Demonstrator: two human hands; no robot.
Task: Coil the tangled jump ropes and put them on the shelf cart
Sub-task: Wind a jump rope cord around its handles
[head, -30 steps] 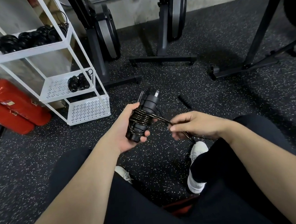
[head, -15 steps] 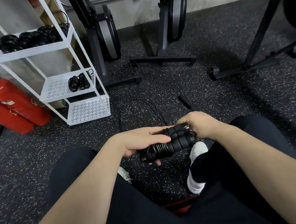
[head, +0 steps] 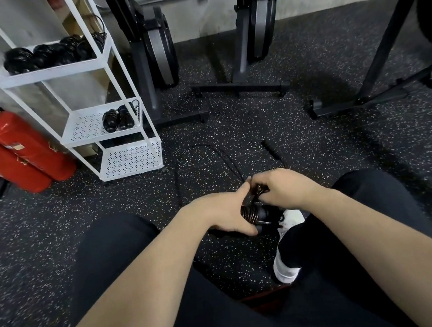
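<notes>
Head camera looks down on both hands meeting over the speckled rubber floor [head: 314, 154], between two dark-trousered knees. Left hand [head: 222, 212] wraps its curled fingers around the jump rope bundle [head: 258, 213], two thick black foam handles lying side by side, bound by tight glossy coils of thin cord. Right hand [head: 283, 191] comes in from the other side, fingertips pinching the cord at the bundle's upper end, right beside the left thumb. So the bundle sits low in the left palm, its top tucked under the right fingers. A loose rope [head: 203, 154] curves across the floor just beyond the hands. Off to the left stands the white shelf cart [head: 130, 161] with perforated metal trays, coiled ropes [head: 118, 118] already lying on its middle tray
</notes>
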